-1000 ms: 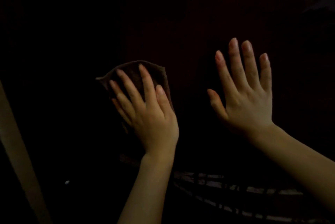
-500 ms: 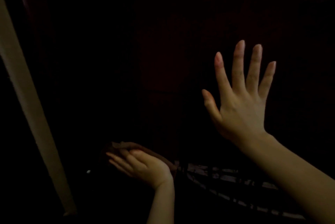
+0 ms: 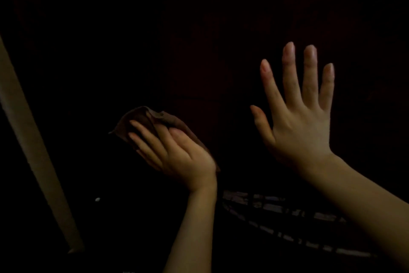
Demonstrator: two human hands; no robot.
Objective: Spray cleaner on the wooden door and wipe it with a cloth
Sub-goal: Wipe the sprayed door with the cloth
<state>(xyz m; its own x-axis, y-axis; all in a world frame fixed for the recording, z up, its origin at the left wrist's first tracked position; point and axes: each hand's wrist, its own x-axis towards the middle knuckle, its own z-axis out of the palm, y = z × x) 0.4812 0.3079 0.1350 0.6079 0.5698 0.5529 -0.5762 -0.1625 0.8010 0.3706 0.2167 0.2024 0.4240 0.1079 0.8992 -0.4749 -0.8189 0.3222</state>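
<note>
Here we are, close up to the wooden door (image 3: 199, 56), and it is very dark. The left hand (image 3: 177, 155) lies flat on the brown cloth (image 3: 143, 117), fingers (image 3: 146, 143) laid out fairly straight and pushing the fabric against the panel low down. That suits wiping: a broad, flat palm spreads the pressure instead of bunching the rag. One fold of the cloth stands up above the fingertips, and a corner shows out past the wrist.

Over to the right hand (image 3: 298, 126): spread wide, all 5 digits fanned, holding nothing. The palm looks planted on the door higher up and well apart from the cloth, probably to steady the door or the person's own weight, though in this gloom we can't confirm actual contact.

Now, what escapes us. The door's grain, panel edges and any wet sheen from the spray cleaner are lost in shadow, so we can't judge how much surface is done. No spray bottle is in view. At the left a pale strip (image 3: 28, 140) slants down, perhaps the frame. Below the forearms we catch striped fabric (image 3: 276, 208), cut off by the right arm, and 1 small white speck (image 3: 97, 199) that we can't identify.
</note>
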